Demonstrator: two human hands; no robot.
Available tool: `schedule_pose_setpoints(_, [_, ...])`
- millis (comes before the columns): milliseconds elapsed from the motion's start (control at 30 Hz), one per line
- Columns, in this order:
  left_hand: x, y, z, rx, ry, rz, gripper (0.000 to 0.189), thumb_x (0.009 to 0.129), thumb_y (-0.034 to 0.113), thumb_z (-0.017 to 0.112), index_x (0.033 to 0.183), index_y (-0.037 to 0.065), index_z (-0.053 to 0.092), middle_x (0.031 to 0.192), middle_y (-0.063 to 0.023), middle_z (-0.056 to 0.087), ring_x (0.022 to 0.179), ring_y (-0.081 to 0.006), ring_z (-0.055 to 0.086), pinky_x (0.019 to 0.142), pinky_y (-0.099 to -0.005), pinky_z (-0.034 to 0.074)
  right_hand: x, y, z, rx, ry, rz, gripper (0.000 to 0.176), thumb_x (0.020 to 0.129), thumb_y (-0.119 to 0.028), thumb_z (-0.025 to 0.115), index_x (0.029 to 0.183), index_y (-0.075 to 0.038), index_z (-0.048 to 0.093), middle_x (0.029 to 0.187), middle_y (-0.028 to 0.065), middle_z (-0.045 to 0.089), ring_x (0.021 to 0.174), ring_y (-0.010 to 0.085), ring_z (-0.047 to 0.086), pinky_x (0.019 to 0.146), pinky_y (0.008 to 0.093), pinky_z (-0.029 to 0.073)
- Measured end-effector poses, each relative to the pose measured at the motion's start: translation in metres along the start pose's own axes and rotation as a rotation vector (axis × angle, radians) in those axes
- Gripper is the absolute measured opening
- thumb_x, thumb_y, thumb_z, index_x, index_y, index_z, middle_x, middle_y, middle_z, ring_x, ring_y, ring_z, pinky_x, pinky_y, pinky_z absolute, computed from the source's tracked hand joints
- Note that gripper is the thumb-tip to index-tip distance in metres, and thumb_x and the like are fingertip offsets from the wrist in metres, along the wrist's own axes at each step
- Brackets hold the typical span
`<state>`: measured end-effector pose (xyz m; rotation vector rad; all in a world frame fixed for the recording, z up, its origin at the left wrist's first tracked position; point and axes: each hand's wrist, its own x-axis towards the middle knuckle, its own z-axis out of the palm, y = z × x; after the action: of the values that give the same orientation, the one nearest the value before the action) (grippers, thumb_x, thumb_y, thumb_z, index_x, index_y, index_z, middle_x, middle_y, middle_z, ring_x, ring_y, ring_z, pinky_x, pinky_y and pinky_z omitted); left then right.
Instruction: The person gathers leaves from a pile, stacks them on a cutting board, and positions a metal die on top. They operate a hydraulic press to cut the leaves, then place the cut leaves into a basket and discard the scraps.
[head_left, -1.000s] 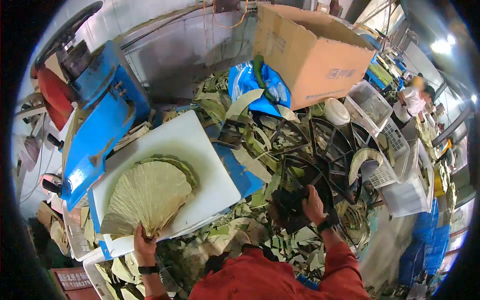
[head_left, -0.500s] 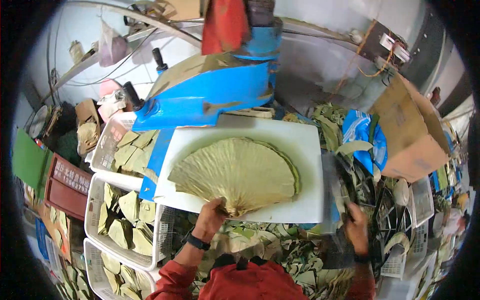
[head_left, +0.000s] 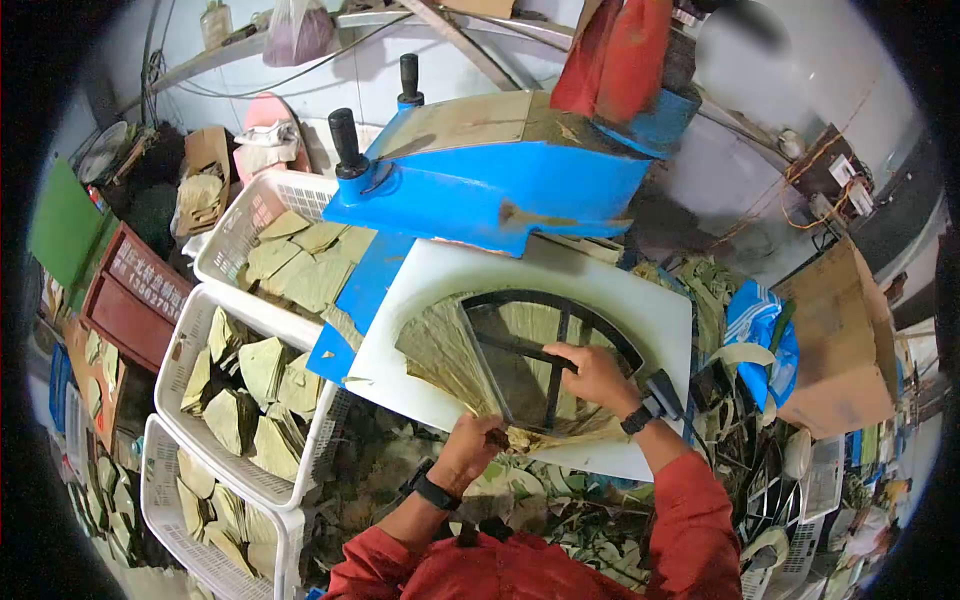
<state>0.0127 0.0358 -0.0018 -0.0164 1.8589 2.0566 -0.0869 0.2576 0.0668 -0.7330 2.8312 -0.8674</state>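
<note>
A fan-shaped stack of dried green leaves (head_left: 430, 350) lies on the white board (head_left: 664, 312). On top of the stack rests a dark metal, wedge-shaped cutting die (head_left: 556, 385) with inner bars, and leaf shows through its gaps. My right hand (head_left: 600, 380) is closed around the die's middle bar. Down at the narrow base of the stack, my left hand (head_left: 474, 448) pinches the leaves close to the die's lower corner. A blue press head (head_left: 580, 190) with black handles stands behind the board.
White baskets (head_left: 190, 345) with cut leaf pieces stand in a row at left. A cardboard box (head_left: 838, 340) and a blue plastic bag (head_left: 752, 330) are at right. Leaf scraps (head_left: 510, 490) lie below the board's front edge.
My right hand has come in from the right with the die and set it over the leaves. My left hand remains at the stack's base. The camera view has shifted.
</note>
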Motion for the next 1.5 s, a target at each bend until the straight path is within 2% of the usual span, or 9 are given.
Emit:
schedule_pose_setpoints(33, [-0.001, 0.001, -0.001, 0.142, -0.035, 0.042, 0.014, 0.085, 0.007, 0.053, 0.083, -0.006, 0.058, 0.075, -0.0093, 0.058, 0.061, -0.0176, 0.053, 0.054, -0.0323, 0.041, 0.0, 0.002, 0.003, -0.003, -0.007, 0.002, 0.046, 0.071, -0.006, 0.053, 0.115, -0.015, 0.061, 0.082, 0.0209, 0.063, 0.058, 0.034, 0.059, 0.056, 0.0433, 0.046])
schedule_pose_setpoints(133, [0.004, 0.004, 0.015, -0.784, 0.203, -0.252, 0.011, 0.084, 0.006, 0.052, 0.082, -0.005, 0.056, 0.074, -0.0094, 0.058, 0.062, -0.0178, 0.055, 0.054, -0.0326, 0.041, -0.003, 0.006, 0.008, 0.043, 0.056, -0.032, 0.045, 0.072, -0.008, 0.055, 0.116, -0.016, 0.06, 0.089, 0.0202, 0.064, 0.068, 0.035, 0.062, 0.062, 0.0432, 0.049])
schedule_pose_setpoints(500, [-0.007, -0.01, 0.021, -0.737, 0.206, -0.142, 0.012, 0.086, 0.007, 0.051, 0.097, 0.004, 0.053, 0.083, -0.0047, 0.056, 0.077, -0.0178, 0.057, 0.068, -0.0315, 0.046, -0.009, 0.007, 0.017, -0.111, 0.177, -0.067, 0.043, 0.073, -0.011, 0.057, 0.114, -0.021, 0.063, 0.077, 0.0146, 0.065, 0.065, 0.032, 0.062, 0.059, 0.0444, 0.048])
schedule_pose_setpoints(533, [-0.024, 0.018, 0.027, -0.565, 0.187, -0.092, 0.003, 0.09, 0.008, 0.048, 0.088, 0.007, 0.049, 0.087, -0.0052, 0.057, 0.081, -0.0185, 0.057, 0.07, -0.0353, 0.046, -0.011, 0.004, 0.019, -0.11, 0.131, 0.03, 0.041, 0.073, -0.01, 0.057, 0.112, -0.02, 0.063, 0.076, 0.0151, 0.065, 0.065, 0.0318, 0.062, 0.058, 0.0452, 0.048])
schedule_pose_setpoints(700, [-0.051, 0.015, -0.003, 0.209, 0.379, 0.363, 0.056, 0.089, 0.006, 0.05, 0.14, 0.001, 0.027, 0.144, -0.0129, 0.027, 0.131, -0.0225, 0.03, 0.105, -0.0341, 0.028, -0.011, 0.009, 0.047, -0.149, 0.335, -0.033, 0.038, 0.073, -0.006, 0.057, 0.108, -0.018, 0.065, 0.07, 0.0147, 0.062, 0.064, 0.0308, 0.06, 0.057, 0.0441, 0.047])
schedule_pose_setpoints(967, [-0.005, 0.018, -0.013, 0.724, 0.45, 0.441, 0.046, 0.089, 0.012, 0.055, 0.131, 0.001, 0.04, 0.127, -0.0173, 0.044, 0.118, -0.0287, 0.043, 0.1, -0.0377, 0.033, -0.02, -0.006, 0.033, -0.164, 0.219, 0.059, 0.04, 0.076, -0.002, 0.053, 0.114, -0.013, 0.06, 0.083, 0.0137, 0.063, 0.078, 0.0306, 0.059, 0.072, 0.0475, 0.044])
schedule_pose_setpoints(1133, [0.045, 0.036, -0.052, 0.278, 0.44, 0.46, 0.049, 0.089, 0.012, 0.056, 0.134, 0.001, 0.039, 0.127, -0.0169, 0.046, 0.111, -0.0235, 0.049, 0.087, -0.0327, 0.045, -0.058, 0.019, 0.006, -0.061, 0.816, -0.134, 0.052, 0.068, 0.0, 0.057, 0.12, 0.001, 0.051, 0.11, 0.0202, 0.056, 0.104, 0.0359, 0.051, 0.092, 0.0481, 0.038])
schedule_pose_setpoints(1233, [0.088, 0.049, -0.067, 0.412, 0.385, 0.334, 0.064, 0.087, 0.023, 0.061, 0.138, -0.001, 0.032, 0.129, -0.0183, 0.047, 0.108, -0.0224, 0.05, 0.087, -0.0312, 0.044, -0.084, 0.071, 0.025, 0.761, 0.647, 0.412, 0.085, 0.084, -0.053, 0.057, 0.143, -0.002, 0.023, 0.145, 0.0221, 0.023, 0.134, 0.0346, 0.025, 0.108, 0.0459, 0.023])
schedule_pose_setpoints(1500, [0.09, 0.046, -0.067, 0.641, 0.303, 0.4, 0.066, 0.082, 0.027, 0.064, 0.133, -0.003, 0.035, 0.124, -0.0222, 0.045, 0.115, -0.0378, 0.04, 0.099, -0.045, 0.031, -0.087, 0.057, 0.027, 0.612, 0.599, 0.582, 0.07, 0.089, -0.042, 0.056, 0.139, -0.002, 0.029, 0.144, 0.0163, 0.027, 0.133, 0.03, 0.026, 0.107, 0.0425, 0.022])
